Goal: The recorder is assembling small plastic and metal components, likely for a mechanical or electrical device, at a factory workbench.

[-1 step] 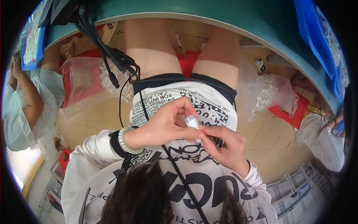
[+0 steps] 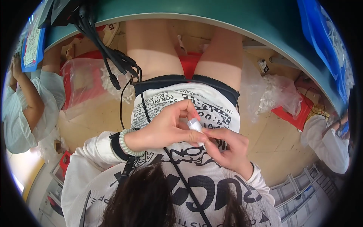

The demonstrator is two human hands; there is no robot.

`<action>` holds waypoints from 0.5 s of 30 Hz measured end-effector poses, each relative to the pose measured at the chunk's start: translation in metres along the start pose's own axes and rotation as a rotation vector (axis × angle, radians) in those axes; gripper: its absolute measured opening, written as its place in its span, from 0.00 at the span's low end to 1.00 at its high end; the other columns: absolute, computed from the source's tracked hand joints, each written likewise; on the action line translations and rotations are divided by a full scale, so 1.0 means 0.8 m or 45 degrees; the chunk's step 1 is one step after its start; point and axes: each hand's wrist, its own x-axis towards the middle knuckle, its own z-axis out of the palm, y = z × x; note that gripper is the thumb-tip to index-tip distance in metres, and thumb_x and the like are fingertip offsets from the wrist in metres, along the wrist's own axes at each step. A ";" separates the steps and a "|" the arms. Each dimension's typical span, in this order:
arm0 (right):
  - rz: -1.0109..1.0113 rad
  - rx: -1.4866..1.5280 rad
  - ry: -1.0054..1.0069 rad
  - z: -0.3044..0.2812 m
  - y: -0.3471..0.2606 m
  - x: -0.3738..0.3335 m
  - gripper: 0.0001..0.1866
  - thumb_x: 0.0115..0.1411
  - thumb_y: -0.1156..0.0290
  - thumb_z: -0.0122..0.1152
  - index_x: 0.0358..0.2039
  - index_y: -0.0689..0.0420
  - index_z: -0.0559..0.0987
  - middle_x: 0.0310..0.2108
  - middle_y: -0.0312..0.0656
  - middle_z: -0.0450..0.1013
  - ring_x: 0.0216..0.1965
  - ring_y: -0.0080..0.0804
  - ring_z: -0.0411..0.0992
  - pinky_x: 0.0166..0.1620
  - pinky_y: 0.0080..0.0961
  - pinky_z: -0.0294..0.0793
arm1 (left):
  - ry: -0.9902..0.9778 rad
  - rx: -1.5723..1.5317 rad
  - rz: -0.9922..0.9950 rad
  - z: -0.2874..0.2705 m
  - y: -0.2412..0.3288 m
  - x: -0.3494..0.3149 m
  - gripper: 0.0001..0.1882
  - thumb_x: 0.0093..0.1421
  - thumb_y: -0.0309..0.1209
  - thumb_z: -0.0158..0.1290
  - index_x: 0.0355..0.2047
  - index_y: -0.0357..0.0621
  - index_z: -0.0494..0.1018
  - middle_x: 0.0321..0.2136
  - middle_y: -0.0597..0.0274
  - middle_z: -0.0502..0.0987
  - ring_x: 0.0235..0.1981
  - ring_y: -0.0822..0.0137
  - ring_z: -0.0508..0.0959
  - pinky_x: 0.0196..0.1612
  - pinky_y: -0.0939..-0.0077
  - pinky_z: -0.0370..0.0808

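At far left, white pieces are held in a shallow blue plastic tray (image 2: 41,53). At centre, above the lap, a small white plastic cylinder with a translucent end (image 2: 194,126) is pinched by the left hand (image 2: 164,126). The right hand's (image 2: 228,146) fingertips are bunched against its side; whether it is gripped there cannot be told. Two-handed fitting or adjusting seems under way; steady left support and fine right-finger pressure appear called for.

Blue tray (image 2: 319,43) on green table (image 2: 170,7) (right, apparently)
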 end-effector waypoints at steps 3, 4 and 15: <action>-0.002 0.077 -0.067 -0.008 -0.001 0.004 0.10 0.45 0.80 0.60 0.32 0.63 0.76 0.24 0.43 0.75 0.21 0.29 0.74 0.25 0.19 0.73 | -0.068 -0.081 -0.072 -0.001 0.003 0.003 0.17 0.50 0.23 0.58 0.33 0.38 0.59 0.33 0.55 0.70 0.33 0.66 0.77 0.31 0.80 0.78; -0.020 0.069 -0.092 -0.010 -0.001 0.005 0.11 0.45 0.80 0.60 0.33 0.63 0.76 0.24 0.43 0.75 0.22 0.30 0.74 0.26 0.19 0.73 | -0.089 -0.110 -0.086 -0.002 0.003 0.004 0.16 0.51 0.23 0.57 0.33 0.38 0.59 0.33 0.55 0.70 0.34 0.65 0.77 0.32 0.79 0.78; 0.004 0.221 -0.067 -0.004 -0.006 0.019 0.14 0.46 0.81 0.59 0.37 0.66 0.75 0.28 0.46 0.74 0.26 0.31 0.74 0.31 0.19 0.73 | 0.048 -0.174 -0.080 -0.006 0.017 0.004 0.15 0.51 0.25 0.57 0.33 0.37 0.61 0.34 0.55 0.69 0.34 0.66 0.77 0.34 0.79 0.78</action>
